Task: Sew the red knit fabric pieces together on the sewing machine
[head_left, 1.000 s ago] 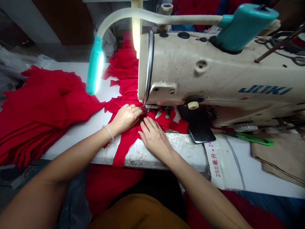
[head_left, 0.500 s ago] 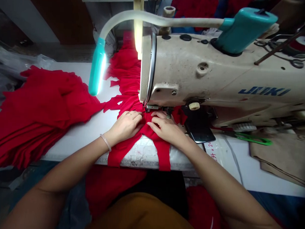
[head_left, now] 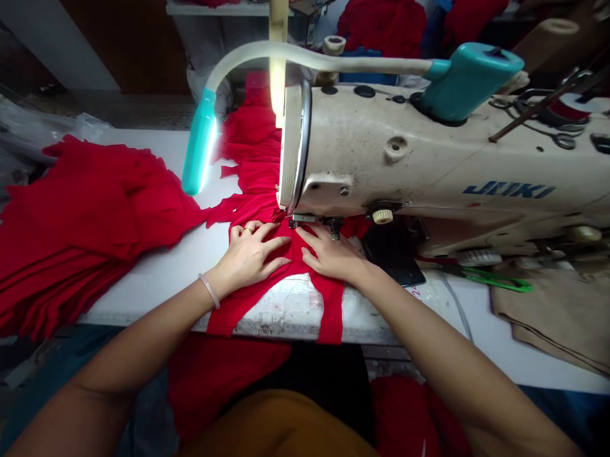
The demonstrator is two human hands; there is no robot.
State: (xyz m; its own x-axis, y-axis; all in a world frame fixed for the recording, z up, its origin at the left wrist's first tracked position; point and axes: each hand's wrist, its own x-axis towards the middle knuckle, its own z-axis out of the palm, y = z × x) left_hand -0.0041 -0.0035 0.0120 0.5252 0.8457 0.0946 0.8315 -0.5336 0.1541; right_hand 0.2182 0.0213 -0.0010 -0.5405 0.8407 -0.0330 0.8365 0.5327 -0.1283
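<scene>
A piece of red fabric (head_left: 332,309) lies on the bed of a sewing machine (head_left: 378,144), with two strips hanging toward the front edge. My left hand (head_left: 251,256) rests on the cloth left of the presser foot (head_left: 296,221), its fingers spread out. On the other side, my right hand (head_left: 329,253) lies on the same cloth, fingers stretched toward the foot and partly behind a machine part. Beyond the foot, more gathered red fabric (head_left: 253,133) runs back along the machine's left side. The needle tip cannot be made out.
At left is a stack of red cut pieces (head_left: 85,207). A lit turquoise lamp (head_left: 200,145) hangs over the table. To the right lie a black phone (head_left: 394,255), green-handled snips (head_left: 508,281) and brown cloth (head_left: 557,317). More red fabric (head_left: 230,379) is below the table edge.
My left-hand fingers have spread apart and the hand has moved slightly left and nearer me. The cloth under it has shifted a little left. The view has tilted slightly.
</scene>
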